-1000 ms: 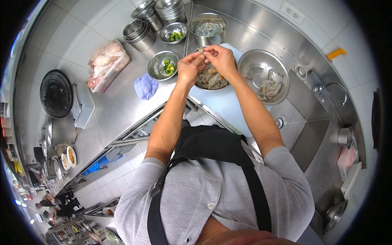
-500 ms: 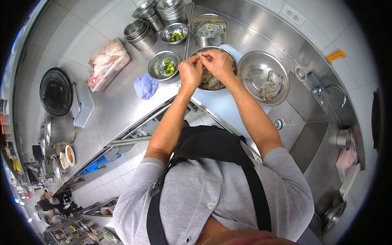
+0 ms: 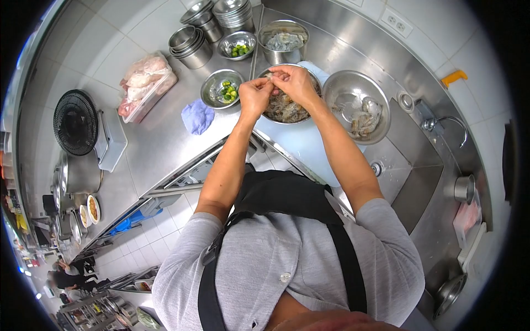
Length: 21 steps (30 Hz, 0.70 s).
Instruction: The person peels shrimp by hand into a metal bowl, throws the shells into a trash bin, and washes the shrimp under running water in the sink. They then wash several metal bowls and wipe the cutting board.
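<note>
One head-worn wide view faces forward and down, the shirt (image 3: 256,243) close at lower centre, the counter (image 3: 149,149) farther off, left

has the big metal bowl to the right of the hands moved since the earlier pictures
No. The big metal bowl sits where it did against the sink drain, above and slightly left of it in the view.

From here I see smooth, shiny metal on the surface (image 3: 146,151) and wide bowl (image 3: 343,88), glossy wet-looking shrimp (image 3: 286,108), matt cloth (image 3: 197,116), matt fabric apron (image 3: 287,193).
</note>
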Each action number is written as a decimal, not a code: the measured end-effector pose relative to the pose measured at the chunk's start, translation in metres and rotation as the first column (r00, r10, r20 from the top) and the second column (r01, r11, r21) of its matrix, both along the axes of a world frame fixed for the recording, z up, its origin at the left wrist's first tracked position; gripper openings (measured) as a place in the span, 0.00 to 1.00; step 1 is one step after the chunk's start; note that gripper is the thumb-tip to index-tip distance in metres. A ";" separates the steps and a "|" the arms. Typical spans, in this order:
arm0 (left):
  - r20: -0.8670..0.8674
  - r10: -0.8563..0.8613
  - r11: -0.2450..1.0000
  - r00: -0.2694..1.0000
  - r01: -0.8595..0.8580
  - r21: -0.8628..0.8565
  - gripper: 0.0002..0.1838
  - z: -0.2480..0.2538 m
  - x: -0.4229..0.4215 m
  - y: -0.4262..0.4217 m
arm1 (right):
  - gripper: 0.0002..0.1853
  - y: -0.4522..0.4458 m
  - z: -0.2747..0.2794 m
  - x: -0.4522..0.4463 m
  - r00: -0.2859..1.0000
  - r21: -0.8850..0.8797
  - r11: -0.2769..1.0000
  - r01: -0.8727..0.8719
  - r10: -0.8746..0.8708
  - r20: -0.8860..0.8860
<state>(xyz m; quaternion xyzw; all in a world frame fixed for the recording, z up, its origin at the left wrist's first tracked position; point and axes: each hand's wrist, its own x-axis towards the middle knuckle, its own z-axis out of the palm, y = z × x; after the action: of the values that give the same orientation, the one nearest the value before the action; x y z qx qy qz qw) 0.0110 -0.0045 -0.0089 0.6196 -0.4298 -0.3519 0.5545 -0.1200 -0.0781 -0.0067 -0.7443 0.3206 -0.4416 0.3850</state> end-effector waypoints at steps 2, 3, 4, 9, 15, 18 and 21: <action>0.051 -0.008 1.000 0.999 0.008 -0.004 0.10 -0.005 0.002 -0.003 | 0.10 0.004 0.011 -0.004 0.998 -0.061 0.998 -0.014 0.010 -0.066; 0.043 -0.019 1.000 0.999 0.020 -0.012 0.10 -0.003 0.000 -0.002 | 0.09 0.003 0.012 -0.004 0.998 -0.014 1.000 -0.003 0.002 -0.071; 0.035 -0.029 0.999 0.999 0.030 -0.019 0.10 0.000 -0.002 0.000 | 0.08 0.002 0.012 -0.005 0.997 0.033 0.999 0.007 -0.004 -0.075; -0.079 -0.086 0.993 0.993 0.079 -0.083 0.10 -0.004 -0.002 0.001 | 0.08 -0.016 0.000 -0.006 0.996 0.158 0.985 -0.065 0.073 -0.045; -0.534 -0.184 0.983 0.825 0.147 -0.112 0.09 -0.010 0.011 -0.004 | 0.11 -0.023 0.005 -0.014 0.956 0.462 0.839 -0.286 0.220 0.193; -0.544 -0.187 0.982 0.818 0.157 -0.102 0.10 -0.014 0.016 -0.007 | 0.10 -0.021 0.007 -0.016 0.950 0.469 0.827 -0.310 0.257 0.175; -0.476 -0.166 0.986 0.863 0.135 -0.099 0.10 -0.015 0.016 -0.009 | 0.10 -0.024 0.003 -0.017 0.936 0.513 0.792 -0.332 0.210 0.282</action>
<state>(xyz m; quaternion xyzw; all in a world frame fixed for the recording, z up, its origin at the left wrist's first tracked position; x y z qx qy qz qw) 0.0270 -0.0131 -0.0236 0.4593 -0.3356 -0.5238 0.6341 -0.1369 -0.1019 -0.0041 -0.5884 0.2813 -0.3458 0.6746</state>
